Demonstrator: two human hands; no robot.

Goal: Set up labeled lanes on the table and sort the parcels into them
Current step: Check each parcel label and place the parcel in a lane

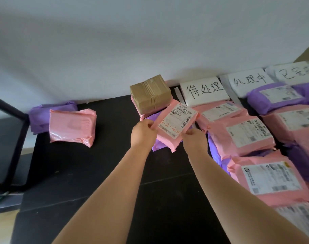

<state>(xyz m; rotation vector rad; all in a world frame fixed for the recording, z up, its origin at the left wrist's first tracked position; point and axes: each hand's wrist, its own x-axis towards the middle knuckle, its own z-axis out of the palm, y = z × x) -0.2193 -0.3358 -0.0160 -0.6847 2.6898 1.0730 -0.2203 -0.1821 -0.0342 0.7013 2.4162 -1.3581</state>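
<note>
Third lane sign (296, 72) runs off the right edge; bottom-right parcel's label (298, 219) blurred

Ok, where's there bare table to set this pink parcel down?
Bare black table lies between the left pink parcel and the cardboard box, and along the near edge. Right of the held pink parcel, sorted parcels crowd the table.

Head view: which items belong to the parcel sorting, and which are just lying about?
Job: pink plastic mailer with white label, held by left hand and right hand; white handwritten lane signs; brown taped cardboard box; pink and purple mailers in lanes.
Idle: black metal frame; white wall.
</note>
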